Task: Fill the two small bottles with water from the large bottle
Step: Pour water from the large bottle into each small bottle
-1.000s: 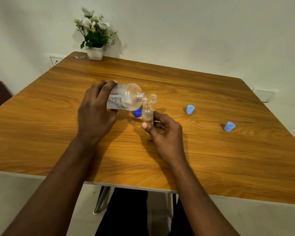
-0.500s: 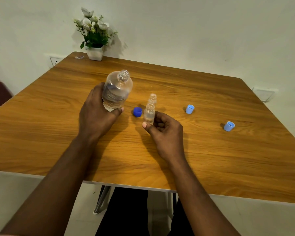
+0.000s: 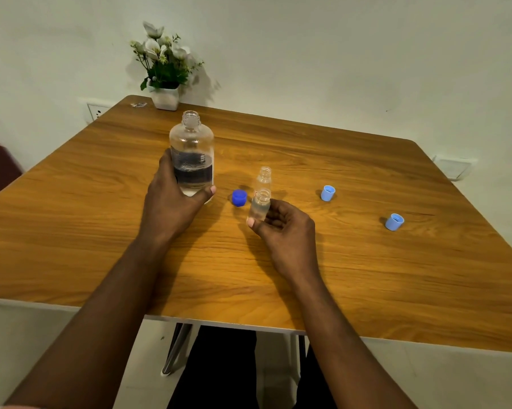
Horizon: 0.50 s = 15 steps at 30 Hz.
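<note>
My left hand (image 3: 172,199) grips the large clear bottle (image 3: 192,152), which stands upright and uncapped with some water in its lower part. My right hand (image 3: 281,228) holds a small clear bottle (image 3: 260,205) upright by its lower body; it is uncapped and holds water. Just behind it stands the second small bottle (image 3: 264,176), also uncapped and untouched. A dark blue cap (image 3: 239,197) lies on the table between the large bottle and the small ones.
Two light blue caps (image 3: 327,193) (image 3: 394,222) lie on the wooden table (image 3: 366,276) to the right. A white pot of flowers (image 3: 164,97) stands at the far left corner. The table's near edge runs just above my lap.
The large bottle went from lying tilted over the small bottle's mouth to upright, and moved left away from it. My right hand has kept its hold on the small bottle.
</note>
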Tool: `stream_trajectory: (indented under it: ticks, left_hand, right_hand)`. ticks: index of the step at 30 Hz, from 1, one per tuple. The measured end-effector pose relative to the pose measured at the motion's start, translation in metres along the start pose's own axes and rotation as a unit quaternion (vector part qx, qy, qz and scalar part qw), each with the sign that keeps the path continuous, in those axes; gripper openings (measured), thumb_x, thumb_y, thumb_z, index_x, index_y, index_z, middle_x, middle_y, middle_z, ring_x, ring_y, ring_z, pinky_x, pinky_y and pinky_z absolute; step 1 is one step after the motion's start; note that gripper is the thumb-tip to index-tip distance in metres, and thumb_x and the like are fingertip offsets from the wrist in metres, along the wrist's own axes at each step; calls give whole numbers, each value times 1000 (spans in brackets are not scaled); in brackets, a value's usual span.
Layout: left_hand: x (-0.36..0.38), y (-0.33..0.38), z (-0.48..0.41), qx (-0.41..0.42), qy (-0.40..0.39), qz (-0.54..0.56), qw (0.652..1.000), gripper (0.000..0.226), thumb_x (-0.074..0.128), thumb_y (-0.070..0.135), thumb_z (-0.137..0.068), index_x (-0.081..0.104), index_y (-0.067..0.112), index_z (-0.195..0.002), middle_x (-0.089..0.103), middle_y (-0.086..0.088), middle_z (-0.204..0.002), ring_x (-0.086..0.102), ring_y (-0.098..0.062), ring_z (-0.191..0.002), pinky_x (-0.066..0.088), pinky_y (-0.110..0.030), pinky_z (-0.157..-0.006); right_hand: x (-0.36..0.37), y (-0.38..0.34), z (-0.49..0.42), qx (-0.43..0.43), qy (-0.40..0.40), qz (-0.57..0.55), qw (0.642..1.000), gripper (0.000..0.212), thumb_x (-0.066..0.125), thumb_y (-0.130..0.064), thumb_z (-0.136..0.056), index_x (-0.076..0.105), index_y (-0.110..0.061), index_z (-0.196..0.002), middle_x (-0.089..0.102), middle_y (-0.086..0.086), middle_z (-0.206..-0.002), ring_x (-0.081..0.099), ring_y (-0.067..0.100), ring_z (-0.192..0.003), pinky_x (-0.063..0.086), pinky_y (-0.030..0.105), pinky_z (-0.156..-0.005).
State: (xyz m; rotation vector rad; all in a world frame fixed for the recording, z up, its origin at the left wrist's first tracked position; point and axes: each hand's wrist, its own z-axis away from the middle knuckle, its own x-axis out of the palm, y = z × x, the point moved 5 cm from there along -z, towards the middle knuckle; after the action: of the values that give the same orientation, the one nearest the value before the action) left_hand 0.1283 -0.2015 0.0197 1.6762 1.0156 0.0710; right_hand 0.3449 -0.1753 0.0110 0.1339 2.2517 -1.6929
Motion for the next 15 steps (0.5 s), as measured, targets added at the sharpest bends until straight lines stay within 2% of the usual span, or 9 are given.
stream_trajectory:
  ticks: [4, 8, 12, 15]
  left_hand:
    - [-1, -2, 3, -15, -2, 0, 1000, 104, 84, 45, -65, 23, 26, -147, 48, 1, -143, 49, -18, -128, 48, -46, -101]
    - [-1, 0, 15, -54, 18, 9, 998, 118, 85, 37, -68, 6, 21, -154, 34, -5, -152, 38, -19, -137, 40, -42, -109]
    - [-6, 8, 38, -88, 57, 19, 994, 112, 84, 30, -71, 9, 17, -153, 28, -9, -153, 32, -22, -139, 33, -33, -105]
    - [-11, 14, 58, -100, 99, 14, 990, 93, 82, 24, -74, 24, 17, -146, 32, -8, -146, 37, -21, -132, 39, -35, -102]
  right_hand:
    - [1, 0, 0, 3, -2, 9, 1000, 45, 80, -18, -77, 67, -16, -120, 73, -4, -110, 68, 6, -97, 57, 32, -89]
    - [0, 1, -1, 8, -3, 14, 1000, 47, 80, -19, -77, 66, -16, -122, 72, -3, -113, 68, 6, -99, 57, 33, -89]
    - [-1, -1, 0, 6, 1, 16, 1000, 45, 80, -17, -76, 67, -15, -119, 73, -3, -110, 68, 5, -96, 57, 30, -88]
    - [-1, -2, 0, 6, 6, 20, 1000, 42, 80, -17, -76, 69, -17, -117, 73, -4, -108, 68, 3, -94, 56, 29, -87]
